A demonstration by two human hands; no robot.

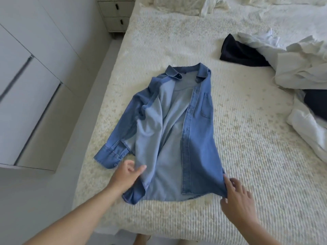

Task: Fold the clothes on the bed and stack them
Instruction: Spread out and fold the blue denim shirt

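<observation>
Here a denim shirt lies front-up on the bed, near the bed's left and near edges. Its long axis runs away from the person, collar at the far end and hem at the near end, tilted slightly so the collar leans right. The shirt is unbuttoned: the right panel with its chest pocket lies flat, while the left panel is thrown back, showing the paler inside. The left sleeve angles out toward the bed's left edge, its cuff near the edge, just beside the left hand.

The left hand grips the hem at the near left corner, thumb on top of the pale cloth and fingers curled beneath. The right hand pinches the near right corner of the hem between thumb and forefinger, the other fingers loosely spread.

To the right, well apart from the shirt, a heap of white clothes lies with a dark garment at its left side. A nightstand stands beside the bed's far left corner.
</observation>
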